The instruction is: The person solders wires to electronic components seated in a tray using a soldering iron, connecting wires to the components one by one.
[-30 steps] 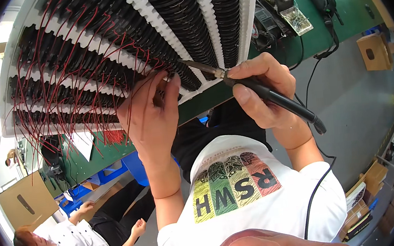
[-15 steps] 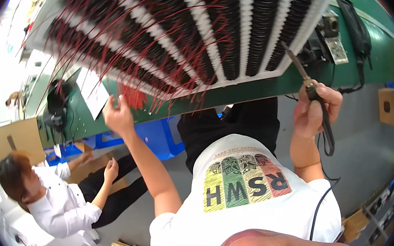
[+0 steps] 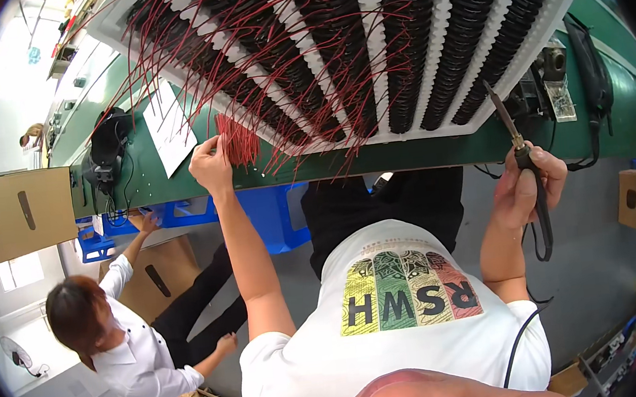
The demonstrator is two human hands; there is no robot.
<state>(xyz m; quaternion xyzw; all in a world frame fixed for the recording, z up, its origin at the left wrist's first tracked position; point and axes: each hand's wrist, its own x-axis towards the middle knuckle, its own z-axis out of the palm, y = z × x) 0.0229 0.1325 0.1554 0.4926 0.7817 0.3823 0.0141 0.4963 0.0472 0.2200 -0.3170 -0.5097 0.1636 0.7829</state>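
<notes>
My right hand point(image 3: 524, 190) is closed round the dark handle of a soldering iron point(image 3: 515, 133), whose tip points up beside the right corner of a white tray point(image 3: 374, 141). The tray holds rows of black coiled cables point(image 3: 352, 80) between white notched strips. Thin red wires point(image 3: 265, 43) stick out of the rows on its left and middle. My left hand point(image 3: 211, 165) is pinched closed at the left edge of a bundle of red wires point(image 3: 242, 141), which lies at the tray's near left side. What its fingertips hold is too small to make out.
A green bench point(image 3: 179, 183) bears the tray, a white paper sheet point(image 3: 170, 128), a black device point(image 3: 106, 146) and, at right, a black strap point(image 3: 588, 65). Blue stools point(image 3: 274, 218) stand beneath. A person in white point(image 3: 129, 347) sits at left near cardboard boxes point(image 3: 32, 214).
My left hand has gone from fingers apart to pinched, beside the red wire bundle. The view has shifted. The other person has reached an arm toward the bench.
</notes>
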